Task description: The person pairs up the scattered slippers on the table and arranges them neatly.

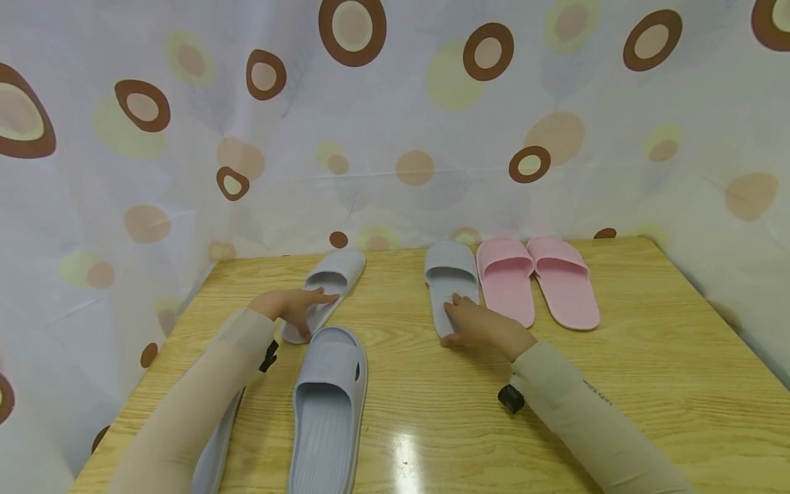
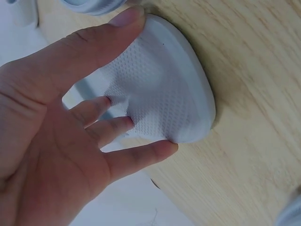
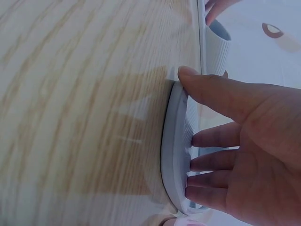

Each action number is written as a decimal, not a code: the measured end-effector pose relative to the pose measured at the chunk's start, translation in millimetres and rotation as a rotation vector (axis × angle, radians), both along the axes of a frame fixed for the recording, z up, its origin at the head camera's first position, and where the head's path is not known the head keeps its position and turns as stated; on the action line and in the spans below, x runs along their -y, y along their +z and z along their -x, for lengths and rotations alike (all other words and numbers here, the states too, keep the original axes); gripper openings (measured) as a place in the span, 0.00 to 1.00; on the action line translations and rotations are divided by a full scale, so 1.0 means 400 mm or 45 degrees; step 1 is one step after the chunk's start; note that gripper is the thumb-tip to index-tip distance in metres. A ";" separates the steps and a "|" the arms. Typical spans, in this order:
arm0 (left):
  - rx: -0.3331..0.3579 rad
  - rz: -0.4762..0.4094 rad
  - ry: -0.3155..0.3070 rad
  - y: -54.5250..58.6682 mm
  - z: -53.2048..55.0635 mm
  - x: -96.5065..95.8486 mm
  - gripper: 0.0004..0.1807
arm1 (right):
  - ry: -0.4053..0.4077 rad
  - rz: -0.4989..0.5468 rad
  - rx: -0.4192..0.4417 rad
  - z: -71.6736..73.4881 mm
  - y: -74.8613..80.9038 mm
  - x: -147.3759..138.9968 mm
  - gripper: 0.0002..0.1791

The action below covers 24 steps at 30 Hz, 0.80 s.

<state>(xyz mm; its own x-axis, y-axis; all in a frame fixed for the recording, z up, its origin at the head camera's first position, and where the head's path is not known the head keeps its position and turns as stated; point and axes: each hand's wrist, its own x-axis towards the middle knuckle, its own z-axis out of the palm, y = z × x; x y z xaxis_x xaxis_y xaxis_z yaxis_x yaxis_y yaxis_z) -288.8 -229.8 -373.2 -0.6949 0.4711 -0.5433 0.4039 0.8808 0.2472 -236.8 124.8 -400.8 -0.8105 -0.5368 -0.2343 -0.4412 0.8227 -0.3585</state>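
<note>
My left hand [image 1: 293, 309] touches the heel end of a light grey slipper [image 1: 345, 263], which lies askew at the back left of the table. In the left wrist view the thumb lies at one edge of the textured heel [image 2: 174, 89] and the spread fingertips rest on the footbed and its other edge. My right hand [image 1: 484, 328] is at the heel of another light grey slipper [image 1: 449, 256], toe toward the curtain. In the right wrist view, its thumb touches the heel edge [image 3: 173, 141] and nearly straight fingers rest on the footbed.
A pair of pink slippers [image 1: 507, 288] stands close beside the right grey slipper. A larger grey-blue slipper [image 1: 327, 425] lies near the front, and another [image 1: 216, 446] is partly hidden under the left forearm. A patterned curtain [image 1: 395, 123] hangs behind the wooden table [image 1: 648, 384].
</note>
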 end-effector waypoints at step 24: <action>-0.033 0.012 -0.049 0.003 0.033 -0.036 0.53 | -0.014 0.005 -0.001 0.003 -0.002 0.004 0.41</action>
